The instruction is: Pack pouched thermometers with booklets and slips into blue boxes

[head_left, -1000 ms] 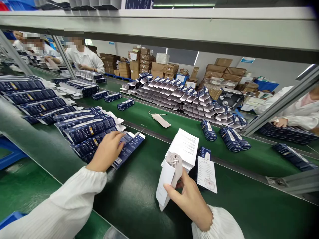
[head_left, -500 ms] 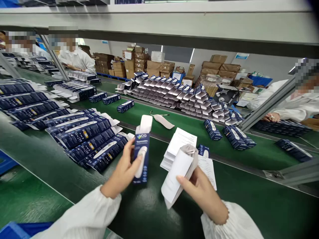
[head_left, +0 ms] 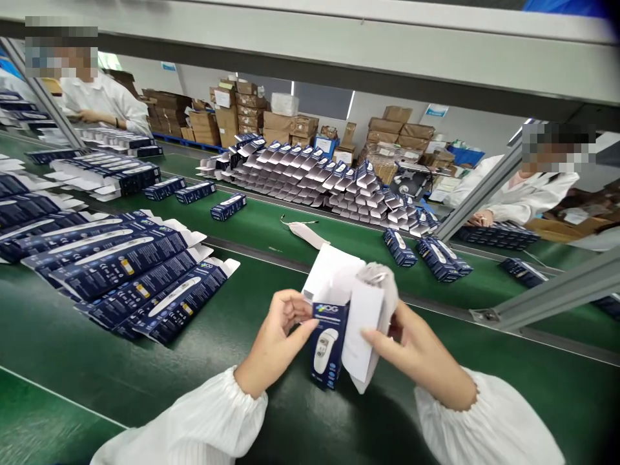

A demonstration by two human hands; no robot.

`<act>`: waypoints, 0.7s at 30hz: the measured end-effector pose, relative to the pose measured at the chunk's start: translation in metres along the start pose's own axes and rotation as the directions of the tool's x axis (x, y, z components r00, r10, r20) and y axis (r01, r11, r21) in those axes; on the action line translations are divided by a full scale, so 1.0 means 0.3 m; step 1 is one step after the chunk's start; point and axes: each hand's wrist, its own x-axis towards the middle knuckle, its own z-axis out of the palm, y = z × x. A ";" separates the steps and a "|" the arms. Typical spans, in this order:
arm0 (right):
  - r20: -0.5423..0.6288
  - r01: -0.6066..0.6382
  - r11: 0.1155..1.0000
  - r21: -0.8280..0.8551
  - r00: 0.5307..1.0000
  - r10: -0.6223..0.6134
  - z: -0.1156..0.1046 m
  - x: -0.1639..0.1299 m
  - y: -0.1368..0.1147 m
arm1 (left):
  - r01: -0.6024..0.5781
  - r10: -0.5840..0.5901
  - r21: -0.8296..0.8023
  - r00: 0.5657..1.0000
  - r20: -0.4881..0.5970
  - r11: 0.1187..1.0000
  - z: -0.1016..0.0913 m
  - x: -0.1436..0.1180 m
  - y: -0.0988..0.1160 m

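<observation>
While the left hand (head_left: 278,339) grips a small dark-blue carton (head_left: 325,342) upright by its left side, fingers curled round its edge, the right hand (head_left: 419,352) pinches a folded white leaflet (head_left: 361,336) together with a grey fabric pouch (head_left: 382,284) just beside the carton's open top. The carton's white top flap (head_left: 332,274) stands raised behind the leaflet, and carton and leaflet touch along their near edges. Both are held above the dark green conveyor belt (head_left: 252,400), close in front of the person, whose white sleeves (head_left: 194,429) frame the bottom of the view.

To the left on the belt lies a fanned stack of flat blue cartons (head_left: 130,278), overlapping one another with their white flaps pointing right. Beyond the hands, on a brighter green belt (head_left: 261,223), a lone pouch (head_left: 305,234) lies flat, with a few closed boxes (head_left: 421,250) to its right and three more (head_left: 194,194) to its left. Behind these, rows of opened cartons (head_left: 320,177) stand packed together. A co-worker in white (head_left: 513,194) sits at the right with hands on more dark boxes, and another person in white (head_left: 104,100) works at the far left. Brown cardboard cases (head_left: 290,123) are piled along the back wall.
</observation>
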 end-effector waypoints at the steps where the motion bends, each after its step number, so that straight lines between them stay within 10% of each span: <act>1: -0.020 0.005 0.998 0.060 1.000 -0.004 -0.019 0.006 -0.006 | 0.005 -0.005 -0.011 1.000 0.001 1.000 0.008 0.003 -0.003; 9: -0.029 -0.105 0.978 0.182 0.993 0.112 -0.068 0.010 0.032 | 0.158 -0.166 0.134 0.985 0.053 0.978 0.064 -0.008 -0.023; 21: 0.060 -0.235 0.918 0.320 0.972 0.228 0.027 -0.059 0.217 | 0.234 -0.144 -0.284 0.942 0.303 0.930 0.039 -0.018 -0.047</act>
